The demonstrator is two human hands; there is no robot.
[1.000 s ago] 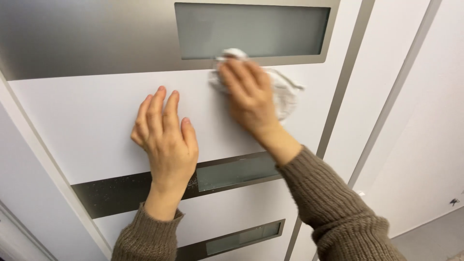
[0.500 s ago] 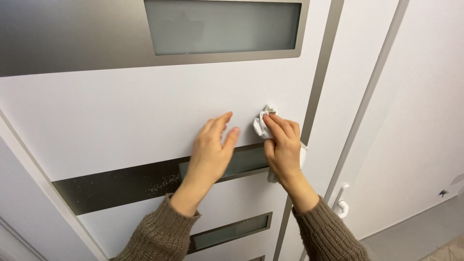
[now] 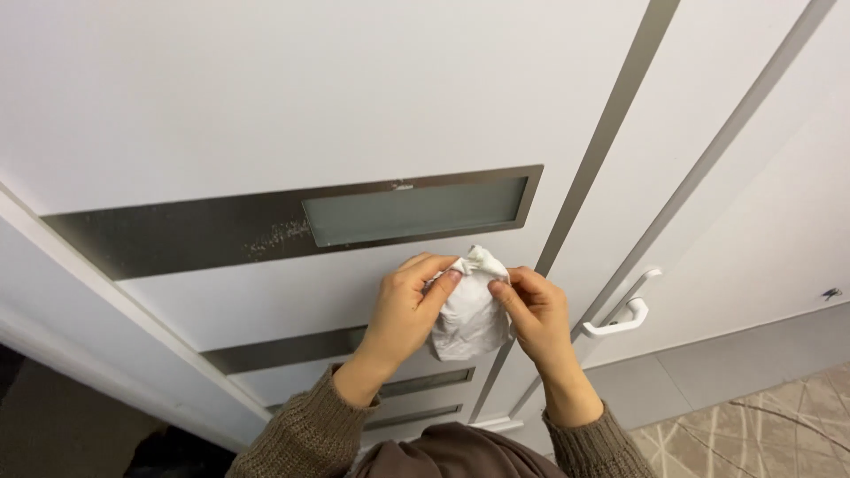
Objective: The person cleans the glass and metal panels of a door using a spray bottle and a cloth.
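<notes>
In front of the white door (image 3: 266,106), the left hand (image 3: 403,310) and right hand (image 3: 540,319) pinch a bunched white cloth (image 3: 469,310) between fingertips — both gripping its folds, apparently regathering it.

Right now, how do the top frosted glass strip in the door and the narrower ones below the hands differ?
The top frosted glass strip is tall, long and fully in view; the lower strips are thinner, shorter and partly hidden behind the left hand and the white cloth. The top strip's dark metal band shows whitish speckles; none show on the lower bands. All sit in dark bands across the white door.
</notes>
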